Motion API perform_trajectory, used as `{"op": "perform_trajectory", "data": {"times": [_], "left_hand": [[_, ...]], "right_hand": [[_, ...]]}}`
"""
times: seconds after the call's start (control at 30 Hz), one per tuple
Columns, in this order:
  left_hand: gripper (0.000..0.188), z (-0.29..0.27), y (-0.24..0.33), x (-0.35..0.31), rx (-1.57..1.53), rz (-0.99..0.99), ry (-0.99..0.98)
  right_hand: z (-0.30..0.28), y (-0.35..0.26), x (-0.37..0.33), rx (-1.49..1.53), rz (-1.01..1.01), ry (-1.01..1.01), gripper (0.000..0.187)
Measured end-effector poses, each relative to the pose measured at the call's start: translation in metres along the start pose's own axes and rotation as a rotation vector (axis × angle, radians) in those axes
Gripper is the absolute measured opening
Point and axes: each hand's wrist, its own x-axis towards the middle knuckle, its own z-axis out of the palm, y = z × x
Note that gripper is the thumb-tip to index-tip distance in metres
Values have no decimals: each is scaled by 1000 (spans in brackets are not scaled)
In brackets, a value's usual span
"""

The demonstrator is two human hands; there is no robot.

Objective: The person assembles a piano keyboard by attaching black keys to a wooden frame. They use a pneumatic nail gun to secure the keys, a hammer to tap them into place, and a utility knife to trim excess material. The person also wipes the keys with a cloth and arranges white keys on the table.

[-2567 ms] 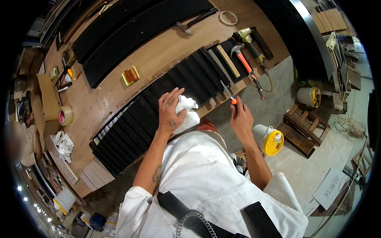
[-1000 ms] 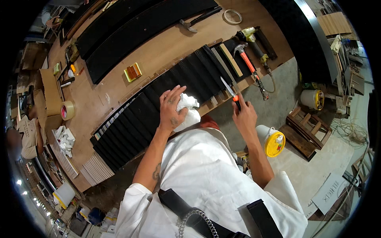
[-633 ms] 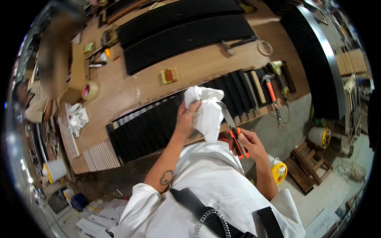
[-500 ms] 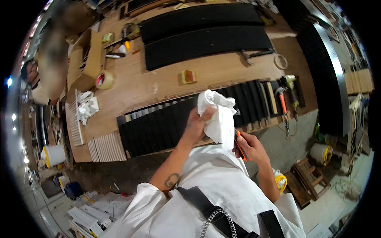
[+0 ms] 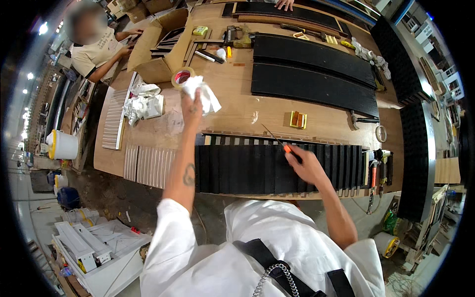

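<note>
Head view: left hand [image 5: 193, 103] grips white cloth [image 5: 209, 99], right hand [image 5: 308, 167] a knife [image 5: 288, 148]
Bare counter [image 5: 230, 111] between; black slats [image 5: 247, 168] line near edge; white cloth partly hides tape roll [image 5: 176, 77]

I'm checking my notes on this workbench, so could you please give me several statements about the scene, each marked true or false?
1. The left hand holds a white cloth. True.
2. The right hand holds a knife. True.
3. The knife's blade points back at the person. False: it points away, forward and to the left.
4. The tape roll is beside the open cardboard box. True.
5. The orange-handled hammer is at the left end of the black slats. False: the orange-handled hammer is by their right end.
6. The wide black boards lie nearer the person than the black slats. False: the wide black boards lie farther away.
</note>
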Motion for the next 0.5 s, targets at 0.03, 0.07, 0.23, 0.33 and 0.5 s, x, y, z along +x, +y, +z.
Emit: {"op": "perform_trajectory", "data": {"times": [0.03,0.07,0.23,0.33,0.5], "left_hand": [[57,-14,-39,13,442,280,-39],[64,-27,-79,18,889,550,-84],[62,-40,-53,-9,519,-28,-172],[54,-52,-23,-84,345,-186,-42],[57,-77,4,-221,392,-502,-49]], "right_hand": [[11,-8,30,-59,-29,-3,39],[26,-17,61,-116,-55,-9,39],[79,-41,165,-253,-121,58,41],[94,-12,164,-247,-177,220,40],[54,34,41,-268,-60,471,40]]}}
